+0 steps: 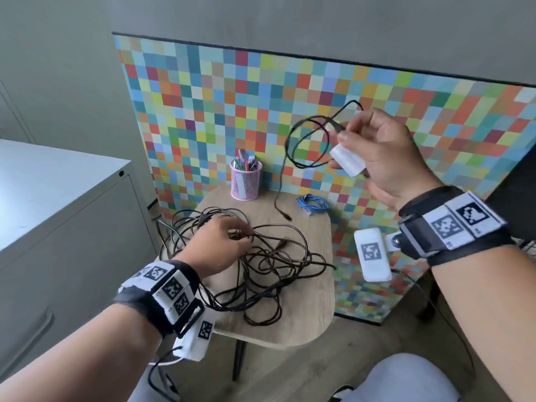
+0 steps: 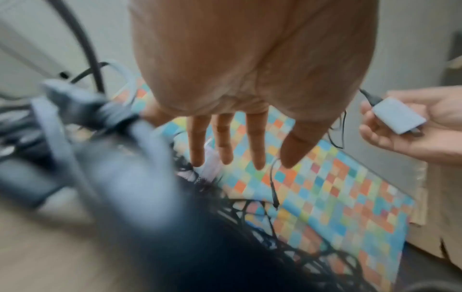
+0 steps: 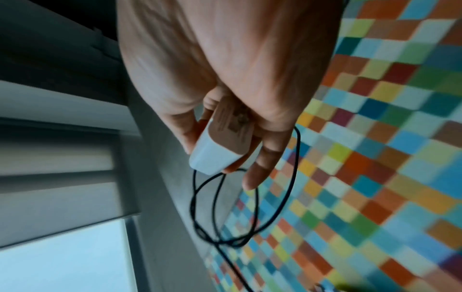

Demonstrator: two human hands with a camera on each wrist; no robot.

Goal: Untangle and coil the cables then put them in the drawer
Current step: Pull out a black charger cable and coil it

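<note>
Overhead, no brand or readable writing anywhere; only square black-and-white coded markers on both wrist bands. Raised above the table in the right hand: a white charger block, fingers and thumb curled round it, long axis slanting down toward the person's right in the head view. Running from its upper end, a thin black cable gathered into a couple of loose loops beside the fingers, free tail hanging straight down, plug tip close above the wooden table top. Left hand low over the tangled black cables, resting on the heap; fingers bent at the strands in the head view, stretched straight in the blurred left wrist view, so grip impossible to tell. Heap spread wide, many thin dark loops crossing, some spilling over the near and left edges. Farther back, a small blue cable, already coiled, lying flat. Beside it, a pink mesh pen cup upright, full of pens. Behind, a multicoloured checkered board; at left, a grey metal cabinet.
</note>
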